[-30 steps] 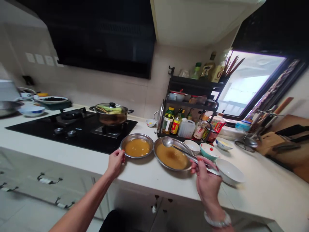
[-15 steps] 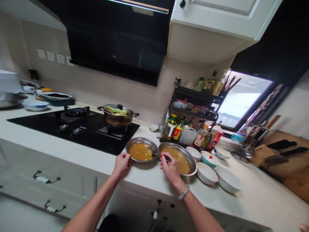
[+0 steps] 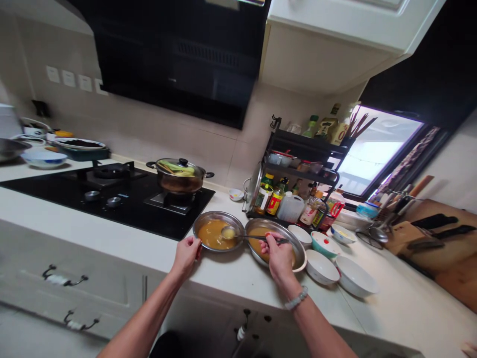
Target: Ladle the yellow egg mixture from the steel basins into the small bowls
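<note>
Two round steel plates of yellow-brown liquid sit side by side at the counter's front edge. My left hand [image 3: 187, 252] grips the near rim of the left plate [image 3: 217, 217]. My right hand [image 3: 280, 257] is closed on the handle of a metal spoon [image 3: 242, 234]. The spoon's bowl holds some liquid and hovers over the left plate's right side. The right plate [image 3: 300, 250] lies partly under my right hand.
A lidded pot [image 3: 180, 174] stands on the black hob [image 3: 93, 196] at left. A black rack [image 3: 298, 174] of bottles stands behind the plates. Several white bowls [image 3: 355, 281] sit to the right, with a knife block [image 3: 413, 233] and cutting board beyond. Dishes crowd the far left counter.
My right hand brought the spoon from the right plate to the left plate, dipped it, and now lifts it with liquid in it. My left hand stays on the left plate's rim.
</note>
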Demonstrator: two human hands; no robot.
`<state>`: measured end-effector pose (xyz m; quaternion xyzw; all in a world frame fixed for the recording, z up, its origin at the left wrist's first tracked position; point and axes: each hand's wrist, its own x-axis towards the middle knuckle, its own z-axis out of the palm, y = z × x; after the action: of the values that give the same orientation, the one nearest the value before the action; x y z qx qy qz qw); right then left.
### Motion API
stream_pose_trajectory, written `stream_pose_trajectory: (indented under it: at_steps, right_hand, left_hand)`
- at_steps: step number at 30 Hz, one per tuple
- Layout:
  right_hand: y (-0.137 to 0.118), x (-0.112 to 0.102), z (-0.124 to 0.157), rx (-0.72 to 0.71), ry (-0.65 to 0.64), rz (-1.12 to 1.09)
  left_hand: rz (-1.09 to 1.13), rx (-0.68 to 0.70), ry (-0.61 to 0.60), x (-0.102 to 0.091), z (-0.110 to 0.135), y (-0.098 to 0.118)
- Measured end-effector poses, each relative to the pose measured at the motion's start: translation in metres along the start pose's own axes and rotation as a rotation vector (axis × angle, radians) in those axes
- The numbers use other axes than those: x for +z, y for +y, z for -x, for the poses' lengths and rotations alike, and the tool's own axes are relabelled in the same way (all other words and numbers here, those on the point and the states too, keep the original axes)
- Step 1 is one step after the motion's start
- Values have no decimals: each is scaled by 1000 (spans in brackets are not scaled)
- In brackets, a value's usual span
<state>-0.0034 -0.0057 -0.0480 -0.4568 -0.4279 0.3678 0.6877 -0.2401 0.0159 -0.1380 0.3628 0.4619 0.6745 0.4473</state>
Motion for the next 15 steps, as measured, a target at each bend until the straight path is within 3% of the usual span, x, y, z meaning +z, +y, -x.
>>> stream_pose_trajectory:
  at_steps: [6,15]
  right_hand:
    - [-20,-23,-7,16,63,-71]
    - [-51,-88,-22,-101,194,63]
  left_hand:
    - [-1,-10,-6,0,1,3]
    - [2,-19,1,0,3,4]
